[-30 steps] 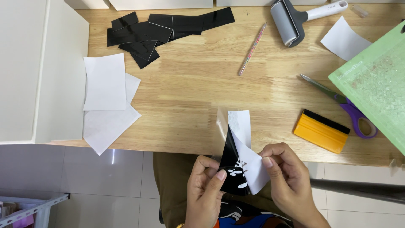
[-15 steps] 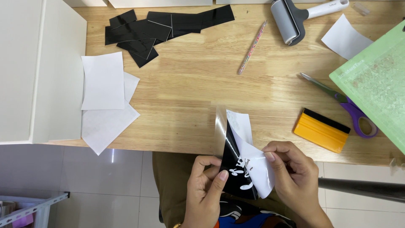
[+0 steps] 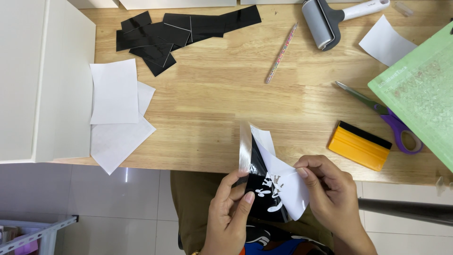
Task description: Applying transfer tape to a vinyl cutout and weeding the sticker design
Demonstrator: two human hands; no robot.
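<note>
Just off the near edge of the wooden table (image 3: 217, 99), both hands hold a small black vinyl sheet (image 3: 264, 198) with white cut shapes on it. My left hand (image 3: 230, 215) pinches the sheet's lower left with thumb and fingers. My right hand (image 3: 332, 198) grips the white backing paper (image 3: 283, 177), which is peeled partway off and folded toward the right. A clear shiny film strip (image 3: 244, 148) stands up along the sheet's left edge.
A yellow squeegee (image 3: 359, 145), purple-handled scissors (image 3: 384, 113) and a green cutting mat (image 3: 420, 94) lie to the right. A grey roller (image 3: 323, 21), a patterned pen (image 3: 281, 53) and black vinyl pieces (image 3: 179, 30) lie at the back. White paper sheets (image 3: 115, 108) overhang the left edge beside a white cabinet (image 3: 42, 80).
My right hand has pulled the white backing further down and to the right, baring more of the black sheet and its white shapes. My left hand has stayed in place.
</note>
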